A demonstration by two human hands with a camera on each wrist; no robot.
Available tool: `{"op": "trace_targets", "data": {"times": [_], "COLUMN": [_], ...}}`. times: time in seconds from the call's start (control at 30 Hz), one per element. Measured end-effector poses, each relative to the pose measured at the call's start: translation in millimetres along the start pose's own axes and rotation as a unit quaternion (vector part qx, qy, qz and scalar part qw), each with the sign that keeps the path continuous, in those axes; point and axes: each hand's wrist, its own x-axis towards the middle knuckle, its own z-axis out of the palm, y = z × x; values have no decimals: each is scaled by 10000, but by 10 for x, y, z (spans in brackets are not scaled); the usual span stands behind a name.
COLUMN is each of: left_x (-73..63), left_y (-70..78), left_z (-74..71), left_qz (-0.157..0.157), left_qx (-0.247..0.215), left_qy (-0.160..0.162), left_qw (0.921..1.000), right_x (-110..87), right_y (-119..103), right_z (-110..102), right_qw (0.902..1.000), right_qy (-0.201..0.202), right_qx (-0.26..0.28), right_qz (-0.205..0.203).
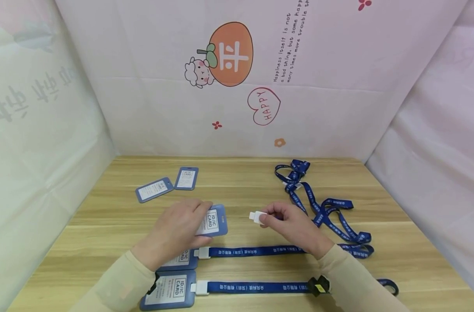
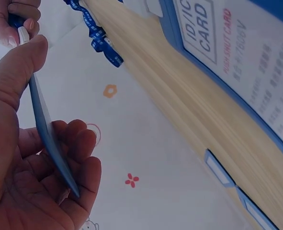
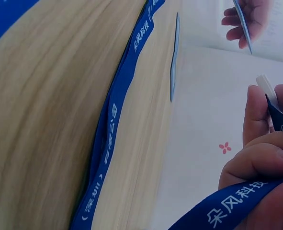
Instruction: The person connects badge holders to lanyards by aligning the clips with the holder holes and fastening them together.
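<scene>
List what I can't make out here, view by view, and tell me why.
- Head view: part of the held card holder, covered by the left hand.
- Head view: a stretch of the nearest lanyard, behind the right sleeve.
- Head view: fine print on the two far card holders, too small.
- Left wrist view: the rest of the large card holder, cut off by the edge.

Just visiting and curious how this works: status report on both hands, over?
Left hand grips blue card holder. Right hand pinches white lanyard clip. The two items apart, nothing visible between.
</scene>
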Motion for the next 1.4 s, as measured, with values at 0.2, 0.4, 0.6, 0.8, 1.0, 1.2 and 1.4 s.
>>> {"op": "trace_targets", "data": {"times": [0.2,0.4,0.6,0.8,1.0,1.2,1.4], "left_x": [5,20,31,41,53,50,52], "left_y": [64,121,174,205,222,235,235], "left_z": [5,1,-14,-19,-10,-8,-1], "left_qz": [211,412,496,577,603,542,581], "left_qx": [-26,22,-25,-77,-46,-109,-106], "left_qy": [137,253,236,312,392,344,410], "left_qw": [9997,9988,9985,9978,9974,9979,9974], "right_x": [12,10,-17,-25,-23,-29,-38], "right_y": [-26,-40,-73,-99,-113,-120,-124], "right_z": [29,61,96,118,139,151,159], "right_qw": [9997,9992,9991,9990,9985,9982,9984], "right_qy": [-138,-209,-204,-221,-337,-421,-436], "right_qx": [121,79,-18,-88,-4,130,95], "right_qz": [-144,-345,-362,-378,-441,-395,-350]}}
